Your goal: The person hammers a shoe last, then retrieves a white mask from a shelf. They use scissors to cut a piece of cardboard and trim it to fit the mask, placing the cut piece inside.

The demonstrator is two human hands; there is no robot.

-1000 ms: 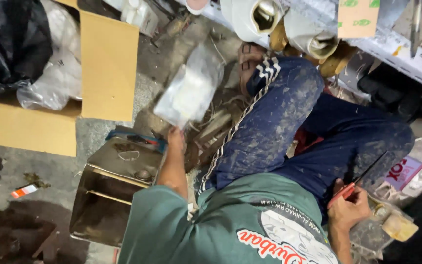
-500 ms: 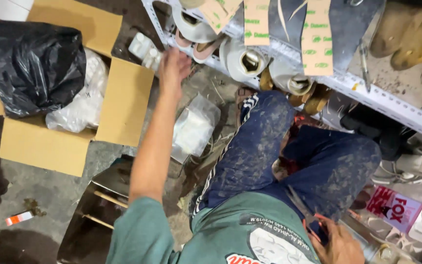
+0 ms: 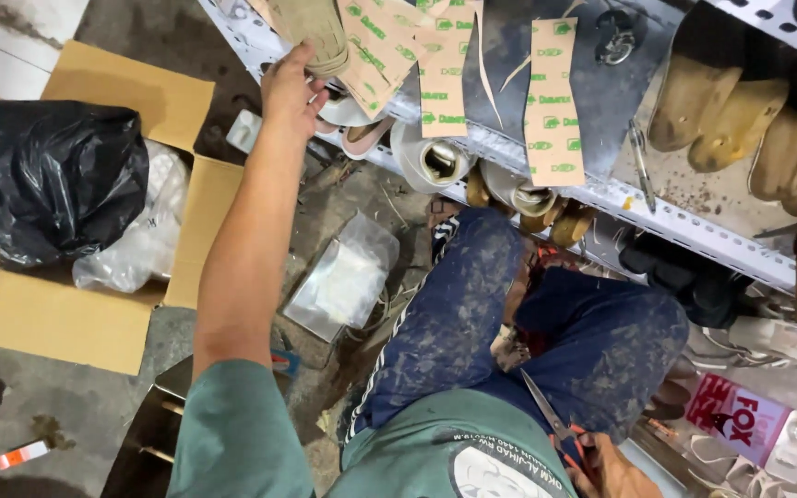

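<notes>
A stained, cluttered concrete floor (image 3: 103,406) is seen from above, with an open cardboard box (image 3: 76,318) at the left holding a black plastic bag (image 3: 43,175). A perforated metal shelf (image 3: 592,189) runs across the top, laid with paper-backed insole cut-outs (image 3: 553,101) and wooden shoe lasts (image 3: 749,129). The left hand (image 3: 290,92) is raised to the shelf edge, its fingers closed on a tan sole piece (image 3: 311,32). Scissors (image 3: 555,429) are gripped in the right hand (image 3: 615,470), low by the soiled blue trousers (image 3: 509,341). A clear plastic packet (image 3: 343,277) lies on the floor below.
</notes>
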